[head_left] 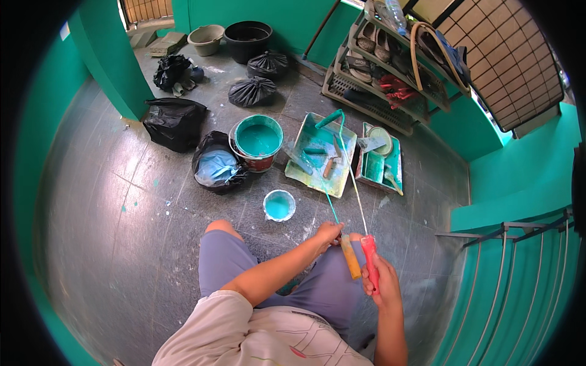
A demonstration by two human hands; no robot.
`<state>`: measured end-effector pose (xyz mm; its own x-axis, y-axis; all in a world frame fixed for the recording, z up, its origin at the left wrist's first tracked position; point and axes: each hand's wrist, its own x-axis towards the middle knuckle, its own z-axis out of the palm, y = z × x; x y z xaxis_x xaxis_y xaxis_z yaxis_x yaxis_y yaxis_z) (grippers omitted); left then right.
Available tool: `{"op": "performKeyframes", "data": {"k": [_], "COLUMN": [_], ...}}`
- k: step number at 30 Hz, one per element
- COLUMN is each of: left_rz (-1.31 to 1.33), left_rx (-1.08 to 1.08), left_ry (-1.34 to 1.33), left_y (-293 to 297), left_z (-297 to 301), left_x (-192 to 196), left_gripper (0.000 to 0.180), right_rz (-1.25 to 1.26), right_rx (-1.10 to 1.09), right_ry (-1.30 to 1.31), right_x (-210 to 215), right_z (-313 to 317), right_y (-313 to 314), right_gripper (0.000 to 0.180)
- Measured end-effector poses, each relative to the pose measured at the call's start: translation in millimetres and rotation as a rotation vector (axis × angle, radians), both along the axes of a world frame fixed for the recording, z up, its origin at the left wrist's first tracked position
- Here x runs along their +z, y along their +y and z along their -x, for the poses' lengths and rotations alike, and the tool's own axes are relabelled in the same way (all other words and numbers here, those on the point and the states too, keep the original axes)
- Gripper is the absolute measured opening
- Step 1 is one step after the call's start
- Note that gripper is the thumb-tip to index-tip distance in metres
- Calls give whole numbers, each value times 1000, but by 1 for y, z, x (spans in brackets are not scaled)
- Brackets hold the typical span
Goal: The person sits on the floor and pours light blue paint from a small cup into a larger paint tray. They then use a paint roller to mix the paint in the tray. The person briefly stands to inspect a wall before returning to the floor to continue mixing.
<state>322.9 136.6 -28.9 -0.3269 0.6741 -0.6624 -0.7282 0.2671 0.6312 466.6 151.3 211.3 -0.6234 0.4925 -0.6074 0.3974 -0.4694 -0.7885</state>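
I crouch on a grey tiled floor (122,244). My left hand (328,233) grips the thin teal shaft just above an orange roller handle (350,257). My right hand (381,283) is closed around a red roller handle (370,263) next to it. Both long shafts run away from me to a paint tray (299,171) smeared with teal paint. A teal roller head (329,118) rests at the tray's far edge. A smaller roller (315,150) and a brush (330,166) lie in the tray.
A small bowl of teal paint (279,205) stands in front of my knee, a large teal paint bucket (258,141) beyond it. A second tray (379,160), black bags (175,122), tubs (247,38) and a shoe rack (390,67) stand farther back. A teal railing (519,280) is at right.
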Motion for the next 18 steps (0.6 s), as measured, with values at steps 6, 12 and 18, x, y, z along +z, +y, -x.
{"op": "performKeyframes", "data": {"k": [6,12,18], "left_rz": [-13,-209,-221], "left_rx": [219,413,484], "left_ry": [-111,-399,-350], "left_y": [-13,-35,-59], "left_z": [7,8,25], "left_x": [31,66,68], "left_gripper": [16,55,50], "right_rz": [3,82,-21], "right_rx": [-3,-49,-36], "right_ry": [8,72,7], "right_x": [-14,-16,-23], "right_z": [4,13,16], "right_y": [8,11,16], "right_gripper": [31,29,26]}}
